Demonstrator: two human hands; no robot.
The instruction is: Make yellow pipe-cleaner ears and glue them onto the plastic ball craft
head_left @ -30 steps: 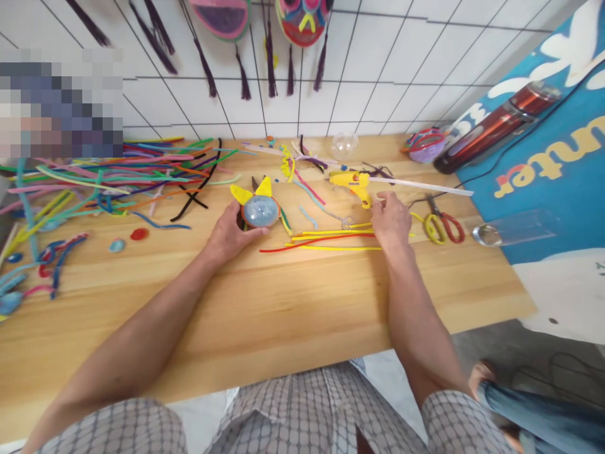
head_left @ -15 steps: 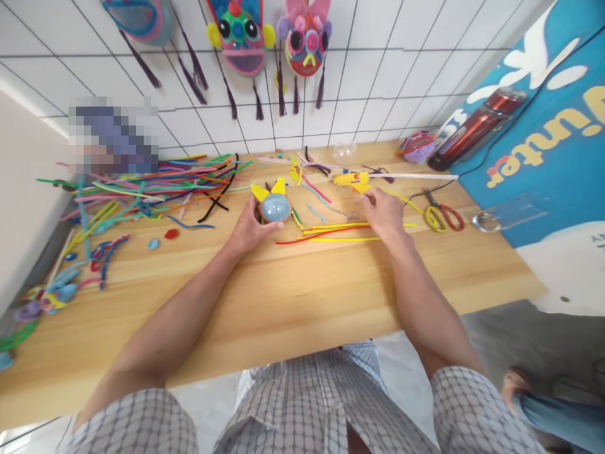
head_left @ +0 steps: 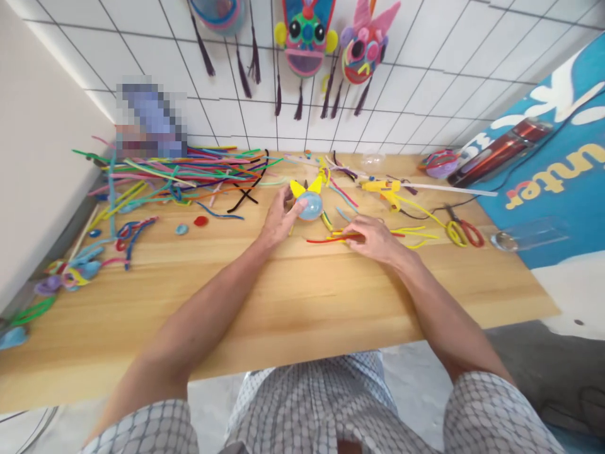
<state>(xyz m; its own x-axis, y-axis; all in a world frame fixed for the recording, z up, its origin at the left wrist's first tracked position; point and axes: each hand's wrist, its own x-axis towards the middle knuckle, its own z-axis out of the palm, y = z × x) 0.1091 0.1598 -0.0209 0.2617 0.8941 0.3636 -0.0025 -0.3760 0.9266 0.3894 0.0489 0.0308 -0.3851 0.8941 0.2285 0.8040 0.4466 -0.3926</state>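
Observation:
My left hand (head_left: 280, 219) curls round the left side of a small blue ball with yellow ears (head_left: 308, 202), which rests on the wooden table (head_left: 265, 296). Over a bundle of red and yellow pipe cleaners (head_left: 406, 234) lies my right hand (head_left: 371, 238), its fingers pinching the red and yellow strands near their left end. A yellow glue gun (head_left: 384, 188) lies just beyond that hand.
A heap of several coloured pipe cleaners (head_left: 174, 176) covers the table's back left. Scissors with red and yellow handles (head_left: 460, 230) lie to the right, near a clear tube (head_left: 529, 236). A red flask (head_left: 501, 151) leans at the back right. Masks (head_left: 305, 34) hang on the tiled wall.
My right hand has drawn back from beside the glue gun and settled on the red and yellow pipe cleaners. The view has tilted up and shifted. My left hand stays on the ball.

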